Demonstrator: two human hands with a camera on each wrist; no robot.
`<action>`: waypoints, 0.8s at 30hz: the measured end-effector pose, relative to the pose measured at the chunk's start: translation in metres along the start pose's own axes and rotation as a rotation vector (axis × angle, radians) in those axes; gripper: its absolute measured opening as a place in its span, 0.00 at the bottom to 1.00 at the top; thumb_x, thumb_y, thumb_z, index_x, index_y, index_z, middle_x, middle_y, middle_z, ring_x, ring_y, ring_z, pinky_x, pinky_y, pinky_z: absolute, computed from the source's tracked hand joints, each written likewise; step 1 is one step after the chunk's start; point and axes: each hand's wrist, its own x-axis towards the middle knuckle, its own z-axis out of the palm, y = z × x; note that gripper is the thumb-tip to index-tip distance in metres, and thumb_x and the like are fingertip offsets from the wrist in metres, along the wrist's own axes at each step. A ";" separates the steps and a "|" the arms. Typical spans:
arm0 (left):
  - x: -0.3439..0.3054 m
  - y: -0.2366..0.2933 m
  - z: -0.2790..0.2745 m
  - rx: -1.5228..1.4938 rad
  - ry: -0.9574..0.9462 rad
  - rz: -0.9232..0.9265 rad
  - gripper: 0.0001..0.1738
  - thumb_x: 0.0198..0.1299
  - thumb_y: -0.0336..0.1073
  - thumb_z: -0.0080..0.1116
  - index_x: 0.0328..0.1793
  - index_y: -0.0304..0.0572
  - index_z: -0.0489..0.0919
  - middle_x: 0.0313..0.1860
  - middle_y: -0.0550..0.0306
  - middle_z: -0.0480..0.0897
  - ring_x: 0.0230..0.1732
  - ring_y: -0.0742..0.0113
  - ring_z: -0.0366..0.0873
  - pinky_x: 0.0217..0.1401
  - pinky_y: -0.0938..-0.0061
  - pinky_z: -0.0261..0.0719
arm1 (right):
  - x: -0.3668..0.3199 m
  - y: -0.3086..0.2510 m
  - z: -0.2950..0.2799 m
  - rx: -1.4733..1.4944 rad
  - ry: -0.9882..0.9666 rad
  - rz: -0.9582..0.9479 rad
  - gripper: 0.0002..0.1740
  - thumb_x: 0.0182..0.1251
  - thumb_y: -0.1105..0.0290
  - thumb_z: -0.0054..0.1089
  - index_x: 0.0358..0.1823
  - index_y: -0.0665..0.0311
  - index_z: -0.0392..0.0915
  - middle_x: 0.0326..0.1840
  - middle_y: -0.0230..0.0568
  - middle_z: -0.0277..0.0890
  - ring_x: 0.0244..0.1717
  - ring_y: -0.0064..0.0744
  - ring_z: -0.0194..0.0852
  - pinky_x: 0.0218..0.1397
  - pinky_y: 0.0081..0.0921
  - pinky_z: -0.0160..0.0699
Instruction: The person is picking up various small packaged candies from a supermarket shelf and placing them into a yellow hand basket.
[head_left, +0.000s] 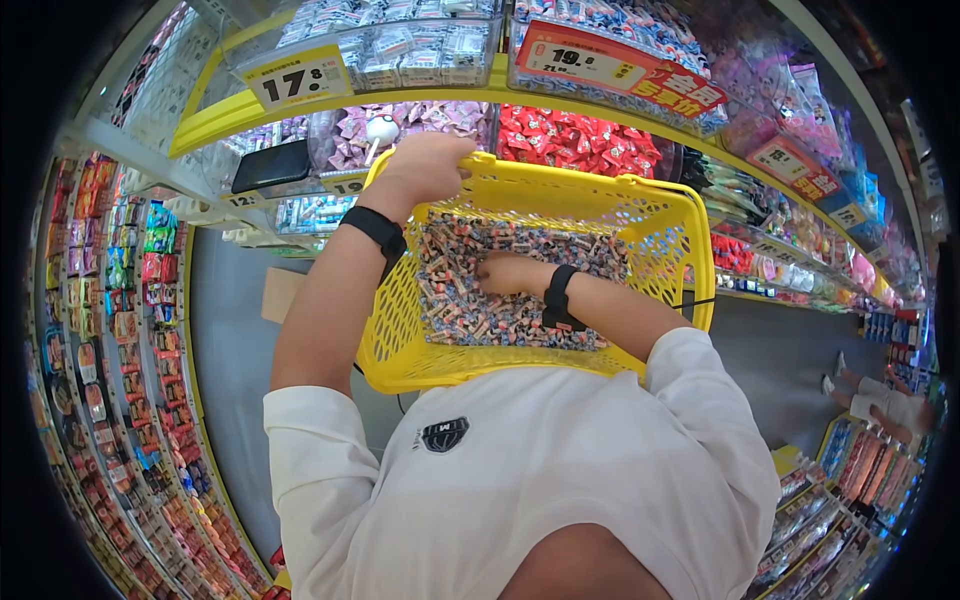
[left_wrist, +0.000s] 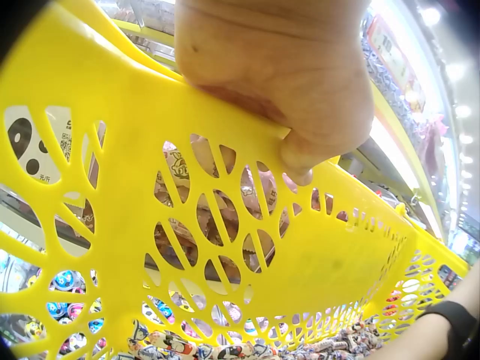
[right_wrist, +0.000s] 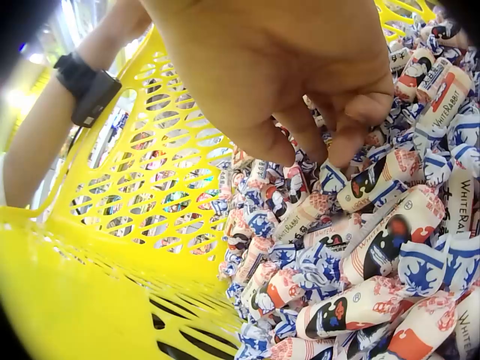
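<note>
A yellow plastic basket point(head_left: 540, 180) stands in front of the white shirt, with a thick layer of wrapped White Rabbit candies point(head_left: 560, 250) across its floor. At the basket's far left corner, my left hand point(head_left: 428, 165) grips the rim; in the left wrist view the hand point(left_wrist: 277, 82) lies over the top edge with a fingertip against the perforated wall. Down inside, my right hand point(head_left: 512, 273) has bent fingers among the candies. Close up, the right hand point(right_wrist: 285, 75) dips its fingertips between blue, white and red wrappers point(right_wrist: 394, 232); I cannot tell whether they pinch a candy.
Beyond the basket are shelf bins of purple-wrapped candies point(head_left: 360, 135) and red-wrapped candies point(head_left: 570, 140), under price signs point(head_left: 298, 75). A black phone point(head_left: 272, 167) lies at the shelf's left. Packed snack racks point(head_left: 110, 330) line the left side. Another person point(head_left: 885, 405) is far right.
</note>
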 end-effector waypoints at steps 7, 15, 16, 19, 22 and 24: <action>0.000 0.001 0.000 0.005 -0.002 0.000 0.09 0.53 0.37 0.64 0.39 0.45 0.81 0.35 0.48 0.84 0.43 0.47 0.82 0.46 0.54 0.79 | -0.009 -0.015 -0.017 -0.013 -0.132 0.059 0.23 0.73 0.59 0.49 0.33 0.74 0.81 0.30 0.51 0.74 0.27 0.47 0.71 0.37 0.49 0.74; 0.001 0.002 -0.001 0.007 -0.013 -0.011 0.09 0.53 0.37 0.63 0.40 0.45 0.80 0.35 0.48 0.84 0.43 0.47 0.82 0.46 0.55 0.79 | 0.008 0.013 0.002 0.087 -0.170 0.005 0.20 0.72 0.58 0.49 0.34 0.71 0.78 0.31 0.46 0.74 0.27 0.43 0.73 0.26 0.44 0.76; 0.000 0.002 -0.002 0.009 -0.017 -0.012 0.09 0.53 0.37 0.63 0.40 0.45 0.80 0.35 0.48 0.84 0.43 0.47 0.82 0.46 0.55 0.79 | 0.006 0.010 0.000 0.093 -0.179 0.005 0.20 0.73 0.58 0.48 0.34 0.70 0.78 0.31 0.46 0.74 0.27 0.43 0.73 0.26 0.43 0.76; 0.001 0.001 0.000 0.002 -0.005 -0.004 0.09 0.53 0.37 0.63 0.40 0.45 0.80 0.35 0.48 0.84 0.43 0.47 0.82 0.46 0.55 0.79 | -0.004 -0.002 -0.013 0.157 -0.252 0.082 0.20 0.73 0.58 0.47 0.34 0.68 0.78 0.31 0.44 0.74 0.25 0.41 0.70 0.28 0.45 0.75; 0.000 0.000 0.000 -0.001 0.003 0.001 0.09 0.53 0.37 0.64 0.40 0.45 0.80 0.35 0.48 0.84 0.43 0.47 0.82 0.46 0.55 0.79 | -0.005 -0.002 -0.011 0.153 -0.218 0.055 0.21 0.74 0.57 0.46 0.30 0.67 0.77 0.29 0.43 0.74 0.24 0.40 0.68 0.30 0.46 0.74; 0.000 0.000 0.000 0.000 0.001 -0.001 0.09 0.53 0.37 0.64 0.40 0.45 0.80 0.35 0.48 0.84 0.43 0.47 0.82 0.46 0.55 0.79 | -0.003 0.005 -0.007 0.088 -0.174 0.031 0.20 0.71 0.58 0.48 0.30 0.67 0.78 0.28 0.44 0.75 0.25 0.42 0.70 0.35 0.46 0.74</action>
